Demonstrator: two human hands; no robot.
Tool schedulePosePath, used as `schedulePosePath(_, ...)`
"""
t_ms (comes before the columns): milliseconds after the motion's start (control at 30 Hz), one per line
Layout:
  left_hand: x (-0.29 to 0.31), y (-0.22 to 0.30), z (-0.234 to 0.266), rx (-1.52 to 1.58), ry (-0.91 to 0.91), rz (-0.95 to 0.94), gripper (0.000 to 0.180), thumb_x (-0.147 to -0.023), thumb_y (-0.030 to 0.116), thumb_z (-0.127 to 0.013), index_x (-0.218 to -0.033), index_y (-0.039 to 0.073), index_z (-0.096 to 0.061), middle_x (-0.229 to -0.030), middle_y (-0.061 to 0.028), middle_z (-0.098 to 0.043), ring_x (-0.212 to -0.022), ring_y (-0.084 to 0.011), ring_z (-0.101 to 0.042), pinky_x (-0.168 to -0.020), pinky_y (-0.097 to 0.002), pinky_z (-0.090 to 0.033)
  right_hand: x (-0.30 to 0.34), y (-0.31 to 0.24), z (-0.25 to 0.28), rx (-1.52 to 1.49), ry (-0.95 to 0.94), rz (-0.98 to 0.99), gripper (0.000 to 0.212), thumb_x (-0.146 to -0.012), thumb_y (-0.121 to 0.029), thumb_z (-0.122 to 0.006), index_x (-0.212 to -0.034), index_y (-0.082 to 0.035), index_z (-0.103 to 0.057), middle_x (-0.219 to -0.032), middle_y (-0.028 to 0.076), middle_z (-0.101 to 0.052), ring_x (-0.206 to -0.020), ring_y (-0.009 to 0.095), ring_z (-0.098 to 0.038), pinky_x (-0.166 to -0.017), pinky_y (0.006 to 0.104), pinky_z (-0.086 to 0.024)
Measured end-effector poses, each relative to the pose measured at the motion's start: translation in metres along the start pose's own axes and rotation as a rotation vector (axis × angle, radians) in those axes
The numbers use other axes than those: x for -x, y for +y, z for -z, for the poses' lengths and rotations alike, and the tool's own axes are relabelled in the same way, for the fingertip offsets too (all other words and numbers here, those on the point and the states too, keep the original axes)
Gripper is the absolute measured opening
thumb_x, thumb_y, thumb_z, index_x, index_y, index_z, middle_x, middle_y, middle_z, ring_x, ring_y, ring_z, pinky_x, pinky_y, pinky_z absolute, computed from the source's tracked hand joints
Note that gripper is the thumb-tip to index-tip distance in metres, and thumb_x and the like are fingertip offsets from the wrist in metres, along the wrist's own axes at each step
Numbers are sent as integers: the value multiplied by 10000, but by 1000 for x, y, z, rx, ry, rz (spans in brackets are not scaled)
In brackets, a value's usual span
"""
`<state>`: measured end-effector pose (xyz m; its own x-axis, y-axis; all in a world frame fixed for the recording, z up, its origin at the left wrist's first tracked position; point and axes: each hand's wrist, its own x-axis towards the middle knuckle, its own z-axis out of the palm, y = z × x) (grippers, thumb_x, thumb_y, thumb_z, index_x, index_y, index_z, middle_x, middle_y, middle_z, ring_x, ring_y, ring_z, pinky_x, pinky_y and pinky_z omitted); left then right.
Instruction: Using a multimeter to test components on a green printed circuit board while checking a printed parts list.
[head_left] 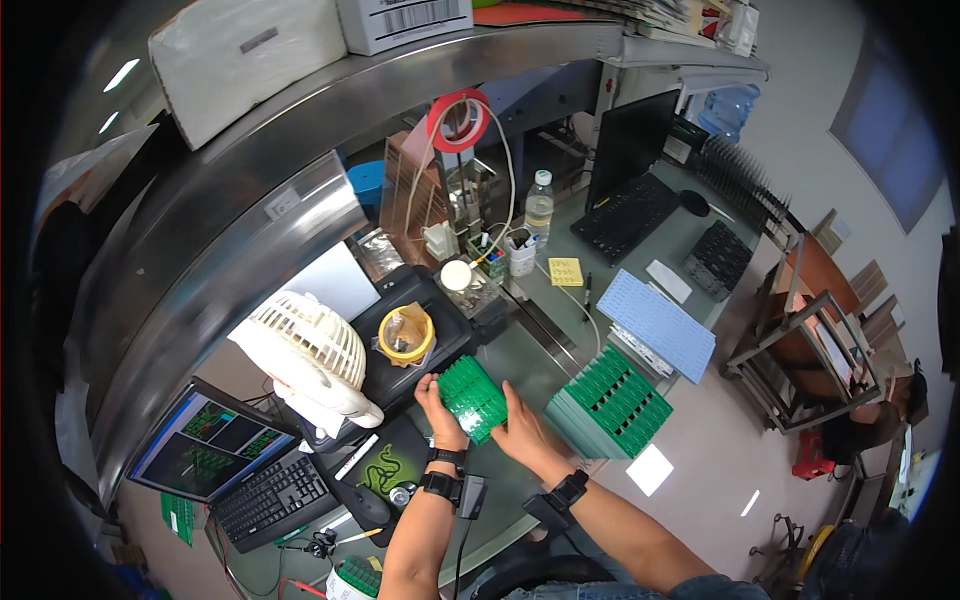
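Between my two hands is a block of green circuit board panels (472,398), raised over the desk. My left hand (439,414) grips its left side, the fingers closed along the edge. On the opposite side my right hand (522,430) presses its fingers and thumb against the block. How many panels the block holds, I cannot tell. A taller stack of green panels with dark slots (622,402) stands on the desk to the right of my right hand. Black bands with small devices sit on both wrists.
A white fan (310,350) and a yellow tub (406,333) stand left of the block. Lower left are a monitor (213,440), keyboard (274,502) and mouse (367,505). Blue sheets (655,325), a water bottle (539,205) and a second keyboard (625,217) lie farther right and back.
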<state>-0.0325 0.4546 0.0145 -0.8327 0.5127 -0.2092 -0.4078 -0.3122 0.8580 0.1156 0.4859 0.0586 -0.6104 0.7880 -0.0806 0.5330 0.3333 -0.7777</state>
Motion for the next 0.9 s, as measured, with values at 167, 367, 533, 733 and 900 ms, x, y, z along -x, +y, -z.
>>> schedulePosePath(167,-2,-2,10,114,39,-18,302,-942,228,-478,-1191,71,-411,-1169,-83,-507,-1121,-177,-456,-1002,-337,-356,13,-9,5,-64,69,135,831,-769,-127,-630,-1449,-13,-166,-1480,277,-188,-1379,404,-207,-1121,443,-229)
schedulePosePath(367,16,15,24,-66,167,103,318,-901,321,-537,-1169,164,-470,-1145,32,-517,-1079,-103,-440,-941,-332,-289,63,-26,43,-406,-103,253,560,-862,-130,-602,-1354,-22,-356,-1395,176,-369,-1301,287,-364,-1064,393,-315)
schedulePosePath(533,109,105,89,-20,-194,276,211,-943,248,-509,-1113,123,-509,-1129,-42,-573,-1070,-177,-550,-934,-370,-409,114,-1,87,-656,-720,-21,196,-945,-188,-546,-1023,-17,-603,-996,68,-657,-952,132,-596,-858,303,-462)
schedulePosePath(733,265,234,229,-481,-34,255,232,-958,234,-478,-998,36,-592,-1011,-83,-639,-949,-155,-575,-905,-294,-421,156,69,106,-518,-905,-362,281,-966,-203,-499,-810,2,-611,-767,84,-644,-766,149,-610,-771,277,-480)
schedulePosePath(900,440,306,277,-434,752,-148,207,-975,216,-422,-932,57,-545,-909,-47,-598,-899,-131,-563,-871,-294,-435,171,92,97,-424,-1286,-400,279,-970,-192,-492,-781,-12,-589,-685,70,-609,-748,162,-606,-833,303,-471)
